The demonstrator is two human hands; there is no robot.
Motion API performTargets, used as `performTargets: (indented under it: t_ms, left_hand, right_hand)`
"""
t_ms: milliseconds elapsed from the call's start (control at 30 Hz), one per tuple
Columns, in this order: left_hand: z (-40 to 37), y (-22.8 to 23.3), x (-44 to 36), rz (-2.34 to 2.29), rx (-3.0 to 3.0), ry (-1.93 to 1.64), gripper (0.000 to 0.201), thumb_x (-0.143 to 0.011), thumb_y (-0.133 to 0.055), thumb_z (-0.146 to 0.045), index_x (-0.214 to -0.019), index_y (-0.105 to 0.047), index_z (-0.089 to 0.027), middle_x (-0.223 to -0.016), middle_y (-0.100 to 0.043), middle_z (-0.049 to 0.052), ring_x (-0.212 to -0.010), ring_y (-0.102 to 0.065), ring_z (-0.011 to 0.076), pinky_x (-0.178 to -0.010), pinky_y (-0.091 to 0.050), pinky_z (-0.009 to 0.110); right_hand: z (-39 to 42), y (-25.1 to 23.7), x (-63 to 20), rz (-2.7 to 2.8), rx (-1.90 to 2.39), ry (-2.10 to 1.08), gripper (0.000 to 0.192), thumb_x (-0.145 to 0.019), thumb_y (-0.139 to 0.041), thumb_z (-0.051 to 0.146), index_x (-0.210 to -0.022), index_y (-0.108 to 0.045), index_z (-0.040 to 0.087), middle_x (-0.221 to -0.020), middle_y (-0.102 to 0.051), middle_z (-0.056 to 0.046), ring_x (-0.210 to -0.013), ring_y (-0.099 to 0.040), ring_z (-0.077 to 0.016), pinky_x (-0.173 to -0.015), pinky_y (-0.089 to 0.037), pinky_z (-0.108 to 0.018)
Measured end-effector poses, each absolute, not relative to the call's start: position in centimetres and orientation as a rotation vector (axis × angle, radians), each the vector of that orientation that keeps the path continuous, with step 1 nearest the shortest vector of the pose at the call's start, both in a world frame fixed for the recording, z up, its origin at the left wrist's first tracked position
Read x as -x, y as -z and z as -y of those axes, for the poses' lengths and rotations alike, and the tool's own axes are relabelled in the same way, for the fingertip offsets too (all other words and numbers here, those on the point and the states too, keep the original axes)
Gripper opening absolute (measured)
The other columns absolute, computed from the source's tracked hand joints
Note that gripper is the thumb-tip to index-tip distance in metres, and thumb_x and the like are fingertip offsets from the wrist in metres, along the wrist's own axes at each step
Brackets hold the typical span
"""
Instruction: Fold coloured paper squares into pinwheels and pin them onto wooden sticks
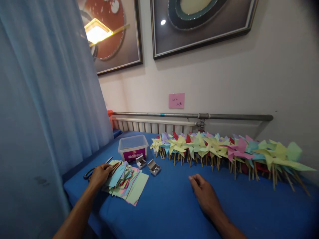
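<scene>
We see our left hand (99, 175) resting on the left side of a loose stack of pastel paper squares (126, 183), fingers curled down onto the top sheets and seemingly pinching at them, though we cannot tell for certain whether a sheet is actually gripped. The stack lies near the left edge of the blue cloth-covered tabletop (171, 205), fanned out towards the front. Just beside our left hand, towards the left edge, black-handled scissors (93, 171) lie flat on the cloth, partly hidden by the hand.

Our right hand (203, 192) lies palm down on bare cloth near the middle of the tabletop, fingers loosely bent and holding nothing, well apart from the paper stack.

Behind the stack stands a clear plastic tub with a purple label (133, 147), and just to its right sit two small open cardboard boxes of metal pins (149, 164), close together. Along the back edge of the tabletop, running out to the right corner, a long row of finished paper pinwheels on wooden sticks (224, 149) lies packed side by side in yellow, green, pink, blue and red. A pale blue curtain (45, 99) hangs along the left edge
</scene>
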State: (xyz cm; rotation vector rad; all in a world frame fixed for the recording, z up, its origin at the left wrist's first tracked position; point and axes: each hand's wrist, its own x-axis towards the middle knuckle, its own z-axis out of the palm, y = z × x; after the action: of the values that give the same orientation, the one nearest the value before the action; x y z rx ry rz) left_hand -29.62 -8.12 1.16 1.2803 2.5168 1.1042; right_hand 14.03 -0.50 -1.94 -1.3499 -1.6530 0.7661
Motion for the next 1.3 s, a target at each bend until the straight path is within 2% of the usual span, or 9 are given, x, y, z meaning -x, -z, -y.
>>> performTargets:
  t_ms: [133,333,500,600,700,800,1000,1100,1300]
  left_hand:
    - [8.5,-1.5,29.7,-2.516,-1.151,-1.191,0.037,-0.083,-0.052,-0.041,-0.092,-0.076,-0.015,-0.082,-0.078,0.008,-0.076,-0.069,0.0256,-0.063,-0.045,0.030]
    - [9.3,-4.3,28.4,-2.454,-0.930,-1.695,0.034,-0.078,-0.059,-0.046,-0.088,-0.075,-0.018,-0.081,-0.075,0.005,-0.078,-0.067,0.0241,-0.066,-0.045,0.030]
    - [8.4,-6.9,23.0,-1.919,-0.894,-2.058,0.033,-0.070,-0.070,-0.048,-0.083,-0.071,-0.018,-0.070,-0.069,0.001,-0.066,-0.062,0.0186,-0.064,-0.047,0.028]
    - [6.9,-7.6,18.0,-1.328,-0.822,-1.967,0.039,-0.058,-0.082,-0.046,-0.077,-0.067,-0.016,-0.066,-0.068,0.001,-0.061,-0.063,0.0180,-0.065,-0.050,0.030]
    - [5.0,-7.7,12.4,-1.014,-0.837,-1.652,0.037,-0.059,-0.087,-0.040,-0.076,-0.069,-0.013,-0.063,-0.066,0.002,-0.058,-0.060,0.0156,-0.061,-0.049,0.028]
    - [2.7,-7.4,7.3,-0.861,-0.801,-1.461,0.032,-0.062,-0.086,-0.035,-0.072,-0.067,-0.012,-0.062,-0.065,0.003,-0.056,-0.059,0.0141,-0.058,-0.047,0.026]
    - [-1.3,-4.2,1.0,-0.915,-0.674,-1.384,0.021,-0.068,-0.080,-0.026,-0.067,-0.062,-0.014,-0.060,-0.065,0.003,-0.052,-0.057,0.0134,-0.057,-0.045,0.026]
    - [-1.8,-1.5,0.2,-0.965,-0.644,-1.393,0.023,-0.070,-0.080,-0.026,-0.065,-0.060,-0.014,-0.056,-0.062,0.002,-0.050,-0.054,0.0118,-0.055,-0.042,0.025]
    - [-1.6,0.0,0.6,-0.960,-0.672,-1.342,0.025,-0.071,-0.079,-0.033,-0.069,-0.064,-0.014,-0.060,-0.066,0.004,-0.053,-0.059,0.0144,-0.056,-0.044,0.026]
  right_hand:
    - [0.5,2.1,-14.0,1.650,1.330,-0.763,0.036,-0.087,-0.046,0.054,-0.066,-0.046,0.026,-0.056,-0.044,0.004,-0.054,-0.044,-0.0164,-0.054,-0.035,-0.029]
    - [0.6,1.6,-13.9,1.662,1.360,-0.792,0.038,-0.087,-0.044,0.057,-0.066,-0.045,0.026,-0.055,-0.041,0.006,-0.053,-0.042,-0.0155,-0.054,-0.033,-0.029]
    - [0.5,2.0,-13.9,1.620,1.316,-0.788,0.038,-0.086,-0.047,0.057,-0.066,-0.047,0.025,-0.056,-0.042,0.006,-0.053,-0.042,-0.0152,-0.053,-0.032,-0.028]
    - [0.4,2.4,-13.6,1.546,1.244,-0.883,0.040,-0.085,-0.053,0.060,-0.067,-0.051,0.025,-0.055,-0.046,0.006,-0.051,-0.043,-0.0146,-0.053,-0.034,-0.028]
    - [0.2,2.6,-13.2,1.399,1.123,-1.105,0.046,-0.080,-0.060,0.068,-0.073,-0.060,0.023,-0.066,-0.062,0.001,-0.057,-0.056,-0.0168,-0.056,-0.043,-0.029]
    - [-0.1,2.5,-13.1,1.146,0.993,-1.324,0.058,-0.066,-0.072,0.077,-0.080,-0.068,0.021,-0.074,-0.071,-0.004,-0.063,-0.066,-0.0204,-0.063,-0.052,-0.033]
    - [0.2,0.8,-14.2,0.844,0.649,-1.637,0.065,-0.079,-0.062,0.079,-0.109,-0.073,0.021,-0.104,-0.079,-0.012,-0.101,-0.073,-0.0290,-0.088,-0.055,-0.041]
    - [0.7,0.1,-14.2,0.844,0.563,-1.665,0.060,-0.083,-0.067,0.069,-0.116,-0.071,0.020,-0.113,-0.078,-0.013,-0.112,-0.070,-0.0315,-0.093,-0.055,-0.044]
    - [0.5,1.0,-13.7,0.712,0.751,-1.608,0.044,-0.072,-0.088,0.043,-0.103,-0.073,0.016,-0.099,-0.081,-0.011,-0.100,-0.075,-0.0322,-0.085,-0.060,-0.042]
